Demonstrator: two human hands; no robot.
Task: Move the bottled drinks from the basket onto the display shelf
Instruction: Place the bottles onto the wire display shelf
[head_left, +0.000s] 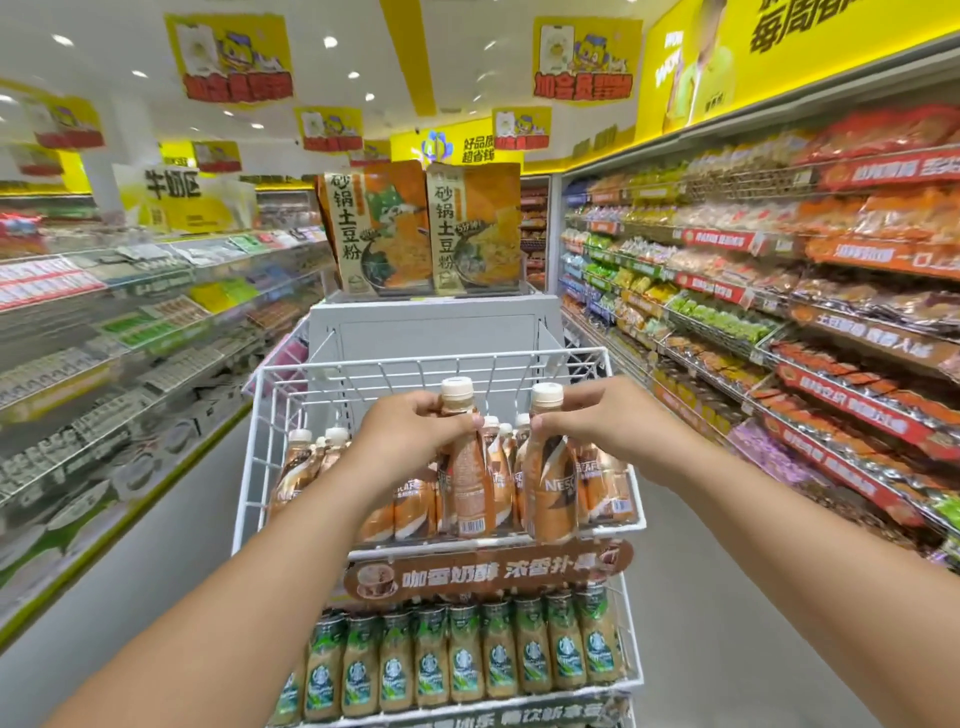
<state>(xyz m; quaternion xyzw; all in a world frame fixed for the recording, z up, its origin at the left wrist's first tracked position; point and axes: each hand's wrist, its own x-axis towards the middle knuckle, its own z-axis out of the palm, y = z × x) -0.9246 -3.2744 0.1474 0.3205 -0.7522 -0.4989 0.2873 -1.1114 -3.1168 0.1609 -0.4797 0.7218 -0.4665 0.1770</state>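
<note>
While both our arms reach forward over the wire display shelf (249, 447), each hand grips one bottled drink by its neck. Our left hand (415, 431) is closed around the left bottle (467, 483), fingers wrapped just below its cream cap, and the bottle stands nearly upright at the front of the upper tier. Our right hand (597, 421) pinches the right bottle (550, 488) at the neck the same way, thumb toward us, its brown label facing out. The two bottles stand just beside each other, their bases near the tier's front rail (whether they rest on it or hang slightly above, we cannot tell). Behind and around them more brown bottles (306, 462) fill the same tier, some leaning. Below the brown sign strip (488, 571), a row of green-labelled bottles (467, 654) lines the lower tier. Two tan food pouches (421, 228) stand on top of a white display unit beyond the shelf, and stocked aisle shelves (779, 291) run along either side.
</note>
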